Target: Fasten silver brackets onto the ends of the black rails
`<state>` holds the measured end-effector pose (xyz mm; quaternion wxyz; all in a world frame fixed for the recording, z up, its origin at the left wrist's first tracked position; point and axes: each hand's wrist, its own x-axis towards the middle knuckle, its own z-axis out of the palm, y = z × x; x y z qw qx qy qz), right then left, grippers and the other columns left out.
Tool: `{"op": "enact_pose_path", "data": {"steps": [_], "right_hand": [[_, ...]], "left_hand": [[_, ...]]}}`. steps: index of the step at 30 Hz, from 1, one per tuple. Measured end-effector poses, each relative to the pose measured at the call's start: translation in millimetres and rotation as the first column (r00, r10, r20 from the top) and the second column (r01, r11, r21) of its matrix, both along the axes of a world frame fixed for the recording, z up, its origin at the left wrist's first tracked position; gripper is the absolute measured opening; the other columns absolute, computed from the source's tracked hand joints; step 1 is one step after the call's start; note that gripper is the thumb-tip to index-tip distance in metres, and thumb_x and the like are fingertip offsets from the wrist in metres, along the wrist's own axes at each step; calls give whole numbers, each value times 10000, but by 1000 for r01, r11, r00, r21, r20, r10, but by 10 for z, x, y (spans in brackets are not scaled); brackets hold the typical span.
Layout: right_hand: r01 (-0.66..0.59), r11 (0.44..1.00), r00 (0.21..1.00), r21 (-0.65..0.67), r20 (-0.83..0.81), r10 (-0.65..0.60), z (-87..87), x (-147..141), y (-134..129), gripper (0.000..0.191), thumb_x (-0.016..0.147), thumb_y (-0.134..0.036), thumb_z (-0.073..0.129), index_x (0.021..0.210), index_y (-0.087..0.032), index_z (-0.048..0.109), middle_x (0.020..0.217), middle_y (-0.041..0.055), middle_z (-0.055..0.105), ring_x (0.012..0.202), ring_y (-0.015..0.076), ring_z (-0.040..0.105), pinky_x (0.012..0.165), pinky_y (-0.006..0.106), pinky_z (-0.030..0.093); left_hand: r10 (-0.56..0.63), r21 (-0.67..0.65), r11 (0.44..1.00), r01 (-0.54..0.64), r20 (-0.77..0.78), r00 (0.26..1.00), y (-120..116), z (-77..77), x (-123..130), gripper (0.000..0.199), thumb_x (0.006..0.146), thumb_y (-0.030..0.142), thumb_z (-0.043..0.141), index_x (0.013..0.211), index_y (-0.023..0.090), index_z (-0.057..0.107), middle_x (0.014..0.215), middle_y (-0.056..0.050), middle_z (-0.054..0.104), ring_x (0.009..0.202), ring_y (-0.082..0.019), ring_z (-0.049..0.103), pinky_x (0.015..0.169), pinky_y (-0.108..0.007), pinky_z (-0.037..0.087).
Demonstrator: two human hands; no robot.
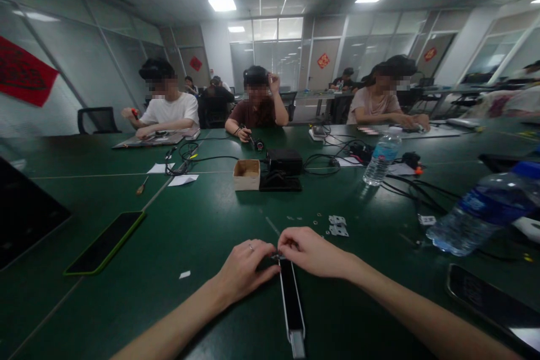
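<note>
A long, narrow bar-shaped device point(291, 298), black on top with white edges, lies on the green table with a pale tab at its near end. My left hand point(244, 267), wearing a ring, closes thumb and fingers about its far left end. Fingertips pinched, my right hand point(314, 253) meets that same end from the right; what it pinches is hidden. A small metallic bit point(276, 257) shows between the two hands. Just beyond them lies a thin clear strip point(272, 225). Metal plates point(338, 226) and several tiny rings lie to the right.
A small open cardboard box point(247, 175) stands beside a black box-shaped unit point(284, 162) with cables. Phones point(105, 243) flank my arms; water bottles point(383, 156) stand at right. A screwdriver point(142, 185) and paper scraps lie left. Several people sit across the table.
</note>
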<state>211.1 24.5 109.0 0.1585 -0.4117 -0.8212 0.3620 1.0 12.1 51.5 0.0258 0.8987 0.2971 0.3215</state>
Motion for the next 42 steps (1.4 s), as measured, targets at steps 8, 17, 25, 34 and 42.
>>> {"op": "enact_pose_path", "data": {"steps": [8,17,25,34,42], "right_hand": [[-25,995,999,92,45,21,30,-71,-94,180,890,-208,489,875,-135,653,831,34,615,671,113,527,576,206,396],[6,995,998,102,62,-12,-3,-75,-100,186,900,-234,495,876,-140,654,840,32,616,685,118,542,599,216,415],[21,998,998,58,51,-24,61,-82,-117,203,897,-239,499,906,-132,671,830,37,632,654,112,538,554,203,402],[-65,998,998,19,26,64,97,-51,-100,260,868,-242,529,1049,-152,692,853,37,652,678,120,559,583,204,410],[-38,986,988,163,157,12,194,152,19,220,877,-240,508,978,-163,688,880,47,666,731,150,586,640,243,428]], "left_hand": [[-13,149,989,9,22,1000,21,-41,3,147,975,261,474,976,179,596,837,-53,669,702,-152,641,639,-250,517],[-24,147,989,18,38,999,5,-16,1,149,954,291,518,1013,182,601,872,-64,674,740,-161,658,676,-258,544],[-3,162,987,-12,88,996,-2,-9,22,100,943,206,505,979,184,595,848,-48,686,716,-142,669,663,-229,547],[136,-30,991,-133,91,987,-19,14,30,109,818,154,487,885,188,566,768,-26,638,676,-141,626,614,-221,516],[161,-231,960,-158,-5,987,-9,79,22,72,719,156,539,787,180,541,707,0,582,610,-140,555,571,-233,454]]}}
